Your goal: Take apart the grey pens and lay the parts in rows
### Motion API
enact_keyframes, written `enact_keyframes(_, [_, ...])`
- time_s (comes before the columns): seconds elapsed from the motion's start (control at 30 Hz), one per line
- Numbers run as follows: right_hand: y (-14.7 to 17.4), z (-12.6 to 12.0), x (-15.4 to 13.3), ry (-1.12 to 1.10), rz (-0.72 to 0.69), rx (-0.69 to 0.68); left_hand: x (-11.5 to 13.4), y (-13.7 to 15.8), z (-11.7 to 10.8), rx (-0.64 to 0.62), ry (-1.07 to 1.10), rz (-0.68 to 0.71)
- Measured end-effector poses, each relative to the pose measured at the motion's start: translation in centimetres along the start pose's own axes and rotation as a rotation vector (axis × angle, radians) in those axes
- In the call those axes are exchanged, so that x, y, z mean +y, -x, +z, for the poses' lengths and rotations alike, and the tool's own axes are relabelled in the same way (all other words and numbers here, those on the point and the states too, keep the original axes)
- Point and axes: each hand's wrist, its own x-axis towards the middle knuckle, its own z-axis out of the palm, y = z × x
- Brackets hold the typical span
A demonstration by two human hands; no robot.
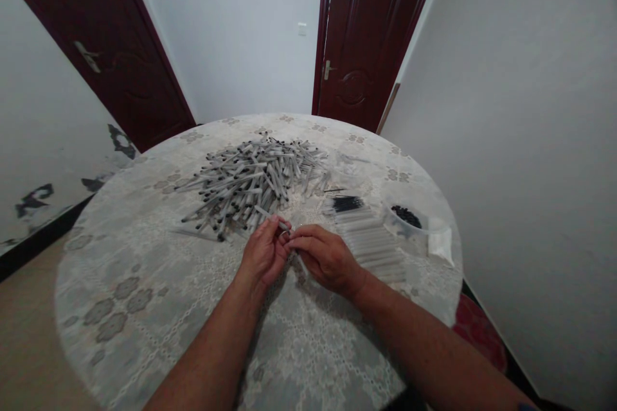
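Note:
My left hand [267, 247] is closed around a translucent pen barrel [263, 212] that sticks out past its fingers toward the pile. My right hand [328, 257] meets it, with thumb and fingertips pinched together close to the left fingertips. A pale tube [301, 263] shows just under the right fingers; what exactly the pinch holds is too small to make out. Just beyond both hands lies a big heap of translucent pens [250, 180] with black ends. Beside my right hand, clear tubes [371, 244] lie in a row, with thin black-tipped sticks [347, 203] at their far end.
A clear plastic tub [409, 231] at the right holds small black pieces [406, 216]. A white packet [440, 246] sits by it. All this rests on a round table with a patterned cloth [154, 327]. Walls and two dark red doors [366, 32] stand behind.

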Motion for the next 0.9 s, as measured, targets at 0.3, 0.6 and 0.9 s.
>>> enact_keyframes(0.3, [-2.5,-5.6,0.7,0.543,0.205,0.058,0.1,0.5,0.5,0.106,-0.206,0.033])
enact_keyframes(0.6, [-5.0,-8.7,8.1,1.087,0.707,-0.409,-0.3,1.2,0.7,0.025,-0.737,0.196])
enact_keyframes(0.9, [-5.1,-7.2,10.0,1.135,0.811,-0.517,-0.1,1.0,0.2,-0.003,-0.986,0.216])
